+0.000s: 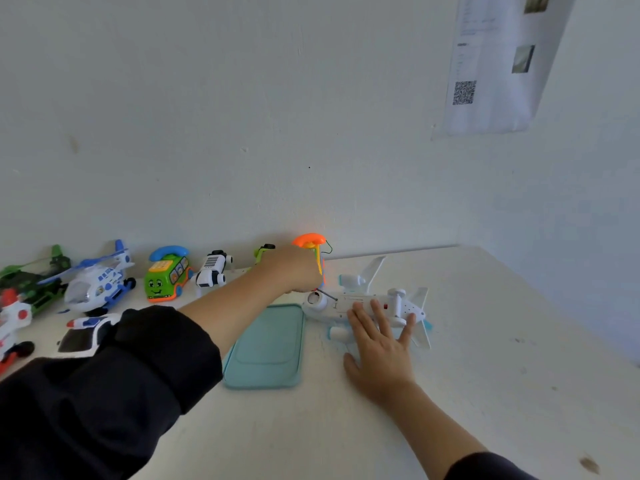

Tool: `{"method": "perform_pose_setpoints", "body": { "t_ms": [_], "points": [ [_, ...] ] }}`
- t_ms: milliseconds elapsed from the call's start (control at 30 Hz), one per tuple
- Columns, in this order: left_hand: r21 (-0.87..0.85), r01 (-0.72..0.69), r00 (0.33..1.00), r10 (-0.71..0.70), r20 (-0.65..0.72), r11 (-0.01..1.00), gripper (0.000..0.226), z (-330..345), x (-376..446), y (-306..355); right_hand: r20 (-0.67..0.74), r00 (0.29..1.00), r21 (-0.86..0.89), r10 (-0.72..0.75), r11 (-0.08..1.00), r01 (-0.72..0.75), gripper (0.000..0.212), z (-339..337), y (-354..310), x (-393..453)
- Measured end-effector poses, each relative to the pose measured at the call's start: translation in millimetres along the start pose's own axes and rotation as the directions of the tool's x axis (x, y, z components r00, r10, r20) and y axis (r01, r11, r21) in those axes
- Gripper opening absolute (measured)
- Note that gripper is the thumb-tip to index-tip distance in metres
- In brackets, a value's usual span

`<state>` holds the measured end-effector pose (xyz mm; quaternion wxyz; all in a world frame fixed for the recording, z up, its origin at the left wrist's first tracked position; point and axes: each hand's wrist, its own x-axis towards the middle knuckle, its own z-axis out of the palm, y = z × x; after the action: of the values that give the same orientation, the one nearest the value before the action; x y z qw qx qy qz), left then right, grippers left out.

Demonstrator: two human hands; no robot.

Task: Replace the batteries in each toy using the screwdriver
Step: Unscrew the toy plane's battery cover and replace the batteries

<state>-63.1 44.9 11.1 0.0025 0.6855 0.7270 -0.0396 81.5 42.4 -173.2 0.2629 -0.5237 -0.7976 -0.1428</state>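
A white toy airplane (367,299) lies belly up on the white table (485,341). My right hand (379,344) presses flat on its rear body, fingers straight. My left hand (294,271) is curled around a screwdriver whose thin metal shaft (327,294) points down-right at the plane's underside near its nose. The screwdriver's handle is hidden in my fist.
A teal tray (266,348) lies just left of the plane. Behind my left hand stands an orange phone toy (310,242). Along the wall to the left sit a white robot dog (213,270), green phone bus (168,275), blue-white helicopter (98,282), green helicopter (31,275) and a police car (86,334).
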Motion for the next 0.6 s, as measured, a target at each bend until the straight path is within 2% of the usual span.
{"method": "perform_pose_setpoints", "body": {
  "t_ms": [100, 200, 267, 333, 367, 433, 467, 533, 600],
  "points": [
    [0.042, -0.130, 0.980, 0.134, -0.147, 0.991, 0.014, 1, -4, 0, 0.002, 1.000, -0.008, 0.010, 1.000, -0.010, 0.065, 0, -1, 0],
    [0.020, -0.206, 0.955, 0.206, -0.213, 0.978, 0.008, 2, 5, -4, 0.015, 1.000, -0.018, 0.016, 1.000, -0.015, 0.066, 0, -1, 1],
    [-0.085, -0.207, 0.953, 0.181, -0.242, 0.975, 0.012, 9, 10, -5, 0.030, 0.999, -0.026, 0.019, 0.999, -0.018, 0.066, 0, -1, 1],
    [-0.246, -0.188, 0.952, 0.114, -0.284, 0.951, 0.027, 19, 14, -4, 0.036, 0.999, -0.032, 0.021, 0.999, -0.020, 0.067, 0, -1, 1],
    [-0.340, -0.179, 0.949, 0.071, -0.306, 0.923, 0.028, 21, 15, -3, 0.033, 0.999, -0.031, 0.023, 0.999, -0.022, 0.067, 0, -1, 2],
    [-0.527, -0.158, 0.946, -0.025, -0.323, 0.835, 0.011, 20, 14, -1, 0.024, 0.999, -0.031, 0.024, 0.999, -0.023, 0.067, -1, 0, 2],
    [-0.602, -0.144, 0.949, -0.064, -0.310, 0.785, 0.010, 19, 13, 0, 0.023, 0.999, -0.030, 0.023, 0.999, -0.023, 0.067, -1, 0, 3],
    [-0.730, -0.145, 0.949, -0.115, -0.294, 0.668, 0.017, 20, 13, 0, 0.026, 0.999, -0.029, 0.024, 0.999, -0.023, 0.067, 0, 0, 3],
    [-0.806, -0.208, 0.917, -0.176, -0.357, 0.555, 0.024, 28, 15, 1, 0.028, 0.999, -0.036, 0.025, 0.999, -0.024, 0.067, 1, 0, 3]
  ]
}}
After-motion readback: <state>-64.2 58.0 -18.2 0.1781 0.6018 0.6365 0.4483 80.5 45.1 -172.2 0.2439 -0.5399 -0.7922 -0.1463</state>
